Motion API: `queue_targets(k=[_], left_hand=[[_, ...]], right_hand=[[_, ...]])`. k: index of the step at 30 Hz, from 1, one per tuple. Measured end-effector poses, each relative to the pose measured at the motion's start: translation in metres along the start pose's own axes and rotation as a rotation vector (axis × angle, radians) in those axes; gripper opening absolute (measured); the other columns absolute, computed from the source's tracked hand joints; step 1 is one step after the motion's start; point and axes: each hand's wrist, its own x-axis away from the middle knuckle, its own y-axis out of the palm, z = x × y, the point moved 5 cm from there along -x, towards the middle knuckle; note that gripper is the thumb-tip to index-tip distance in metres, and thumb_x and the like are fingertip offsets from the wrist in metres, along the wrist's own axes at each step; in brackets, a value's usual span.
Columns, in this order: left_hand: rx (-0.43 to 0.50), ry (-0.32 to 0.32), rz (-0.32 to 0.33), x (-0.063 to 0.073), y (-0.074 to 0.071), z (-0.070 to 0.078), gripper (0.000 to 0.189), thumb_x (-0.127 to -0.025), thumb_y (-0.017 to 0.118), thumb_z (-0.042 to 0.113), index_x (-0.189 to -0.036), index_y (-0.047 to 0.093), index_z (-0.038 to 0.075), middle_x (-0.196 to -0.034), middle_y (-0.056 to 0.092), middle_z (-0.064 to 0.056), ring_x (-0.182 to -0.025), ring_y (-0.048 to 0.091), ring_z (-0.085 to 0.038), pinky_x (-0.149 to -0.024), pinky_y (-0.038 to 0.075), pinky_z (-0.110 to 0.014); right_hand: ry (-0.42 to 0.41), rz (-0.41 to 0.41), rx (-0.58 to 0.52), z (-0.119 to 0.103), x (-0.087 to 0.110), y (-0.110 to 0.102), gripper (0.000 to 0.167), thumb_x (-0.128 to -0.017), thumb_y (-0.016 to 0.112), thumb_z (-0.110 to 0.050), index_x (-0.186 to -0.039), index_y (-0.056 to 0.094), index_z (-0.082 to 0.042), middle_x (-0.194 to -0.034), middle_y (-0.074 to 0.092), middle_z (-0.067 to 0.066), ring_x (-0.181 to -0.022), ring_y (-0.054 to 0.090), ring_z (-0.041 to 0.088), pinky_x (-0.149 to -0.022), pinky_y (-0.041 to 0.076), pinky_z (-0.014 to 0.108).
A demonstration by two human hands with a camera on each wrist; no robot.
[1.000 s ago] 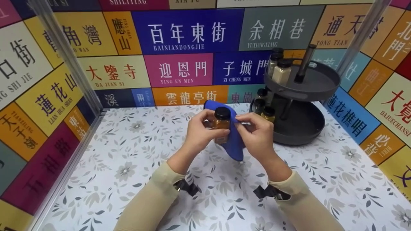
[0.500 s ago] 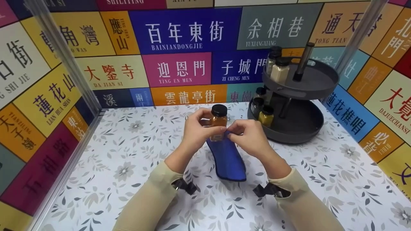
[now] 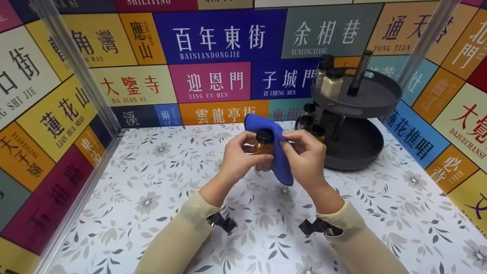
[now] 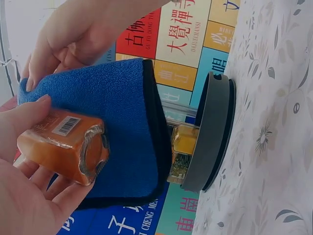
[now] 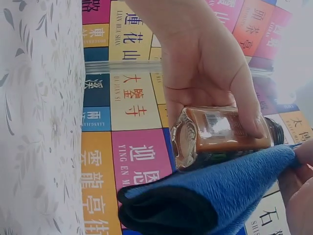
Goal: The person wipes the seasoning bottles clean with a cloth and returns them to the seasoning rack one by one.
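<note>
My left hand (image 3: 239, 156) grips a small glass spice jar (image 3: 263, 152) with a black lid, upright above the table. Orange-brown powder fills the jar, and a barcode label shows on its side in the left wrist view. A blue cloth (image 4: 122, 112) with a black edge hangs beside the jar, pinched between the thumb and fingers of my right hand (image 3: 306, 158). In the right wrist view the cloth (image 5: 234, 191) is folded over and lies along the jar's side. Whether it presses on the glass there, I cannot tell.
A dark two-tier round rack (image 3: 354, 161) stands at the back right. Its upper tray holds a jar of pale powder (image 3: 332, 85) and another black-lidded jar; several jars stand in the lower tray. Sign-printed panels (image 3: 220, 38) enclose the flower-patterned table (image 3: 152, 213).
The cloth hung down low in front half a second ago; now its upper part stands up behind the jar. My right hand has shifted slightly up and right. The jar stays in my left hand.
</note>
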Motion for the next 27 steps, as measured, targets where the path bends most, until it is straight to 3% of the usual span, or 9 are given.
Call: queue_targets(k=[5, 9, 12, 15, 18, 21, 25, 27], left_hand=[[-0.018, 0.028, 0.031, 0.000, -0.002, 0.001, 0.048, -0.075, 0.097, 0.022, -0.115, 0.073, 0.012, -0.108, 0.074, -0.007, -0.099, 0.076, -0.020, -0.093, 0.063, -0.036], [-0.010, 0.045, 0.054, 0.001, -0.007, 0.005, 0.049, -0.074, 0.098, 0.021, -0.116, 0.074, 0.011, -0.106, 0.072, -0.007, -0.096, 0.076, -0.022, -0.089, 0.064, -0.036], [-0.009, 0.046, 0.069, 0.001, -0.010, 0.008, 0.049, -0.072, 0.098, 0.019, -0.115, 0.075, 0.011, -0.103, 0.070, -0.007, -0.094, 0.076, -0.022, -0.088, 0.063, -0.036], [-0.022, 0.040, 0.073, 0.000, -0.011, 0.009, 0.049, -0.072, 0.098, 0.020, -0.115, 0.075, 0.012, -0.103, 0.070, -0.006, -0.094, 0.075, -0.022, -0.088, 0.063, -0.035], [-0.023, 0.035, 0.075, -0.001, -0.012, 0.009, 0.049, -0.072, 0.098, 0.021, -0.115, 0.075, 0.012, -0.103, 0.070, -0.006, -0.094, 0.074, -0.022, -0.088, 0.062, -0.035], [-0.015, 0.041, 0.063, -0.001, -0.012, 0.010, 0.049, -0.073, 0.098, 0.021, -0.115, 0.074, 0.012, -0.104, 0.070, -0.005, -0.095, 0.074, -0.022, -0.087, 0.063, -0.035], [-0.007, 0.054, 0.032, 0.000, -0.010, 0.012, 0.048, -0.074, 0.097, 0.021, -0.116, 0.074, 0.012, -0.105, 0.070, -0.005, -0.097, 0.074, -0.021, -0.089, 0.063, -0.035], [-0.008, 0.047, 0.020, 0.000, -0.009, 0.010, 0.048, -0.075, 0.097, 0.023, -0.115, 0.073, 0.013, -0.106, 0.071, -0.005, -0.097, 0.075, -0.021, -0.090, 0.063, -0.035]], right_hand=[[0.161, -0.109, 0.158, 0.010, -0.001, 0.002, 0.010, -0.090, 0.077, 0.005, -0.098, 0.079, -0.002, -0.098, 0.079, 0.013, -0.088, 0.076, 0.005, -0.075, 0.063, 0.021], [0.298, -0.291, 0.275, 0.023, 0.000, 0.008, 0.007, -0.090, 0.076, 0.000, -0.094, 0.079, -0.005, -0.093, 0.080, 0.009, -0.085, 0.076, 0.013, -0.078, 0.065, 0.030], [0.349, -0.434, 0.347, 0.031, 0.003, 0.013, 0.006, -0.089, 0.075, -0.003, -0.093, 0.078, -0.007, -0.091, 0.080, 0.008, -0.083, 0.077, 0.019, -0.080, 0.065, 0.040], [0.368, -0.505, 0.395, 0.034, 0.007, 0.016, 0.007, -0.088, 0.074, -0.005, -0.093, 0.078, -0.009, -0.089, 0.081, 0.006, -0.081, 0.076, 0.019, -0.079, 0.064, 0.041], [0.365, -0.472, 0.382, 0.033, 0.007, 0.017, 0.008, -0.088, 0.074, -0.004, -0.093, 0.079, -0.009, -0.089, 0.081, 0.007, -0.080, 0.076, 0.019, -0.078, 0.062, 0.035], [0.343, -0.348, 0.297, 0.027, 0.004, 0.014, 0.008, -0.088, 0.075, -0.001, -0.092, 0.080, -0.006, -0.091, 0.080, 0.009, -0.082, 0.076, 0.017, -0.076, 0.062, 0.027], [0.225, -0.139, 0.124, 0.014, 0.001, 0.008, 0.008, -0.089, 0.076, 0.006, -0.095, 0.079, 0.001, -0.094, 0.078, 0.016, -0.086, 0.077, 0.010, -0.074, 0.062, 0.021], [0.135, -0.060, 0.042, 0.009, 0.000, 0.005, 0.008, -0.090, 0.076, 0.009, -0.096, 0.077, 0.005, -0.096, 0.079, 0.011, -0.089, 0.077, 0.008, -0.075, 0.063, 0.023]])
